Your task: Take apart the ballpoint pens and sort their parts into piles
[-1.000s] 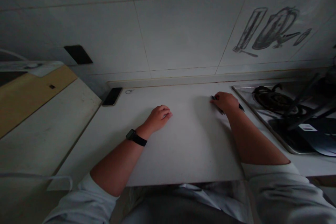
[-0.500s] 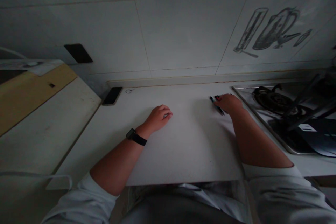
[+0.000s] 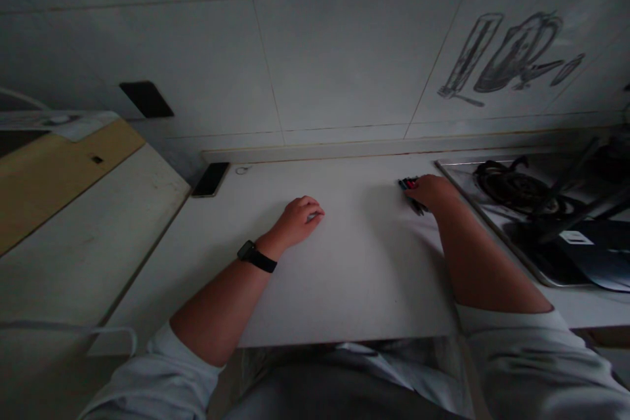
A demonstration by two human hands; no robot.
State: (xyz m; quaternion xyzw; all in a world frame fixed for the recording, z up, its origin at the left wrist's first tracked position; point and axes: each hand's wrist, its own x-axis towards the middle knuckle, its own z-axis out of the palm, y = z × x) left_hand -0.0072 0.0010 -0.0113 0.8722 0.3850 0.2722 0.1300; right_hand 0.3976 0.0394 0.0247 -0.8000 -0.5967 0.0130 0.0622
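The fingers (image 3: 419,188) of my right hand (image 3: 433,192) curl close together over a small bunch of pens (image 3: 408,183) lying on the white counter (image 3: 344,275), near the stove (image 3: 516,190); I cannot tell whether they pinch them. My left hand (image 3: 298,220) rests mid-counter, fingers loosely curled, holding nothing, a black watch (image 3: 256,257) on its wrist, a phone (image 3: 210,179) well apart
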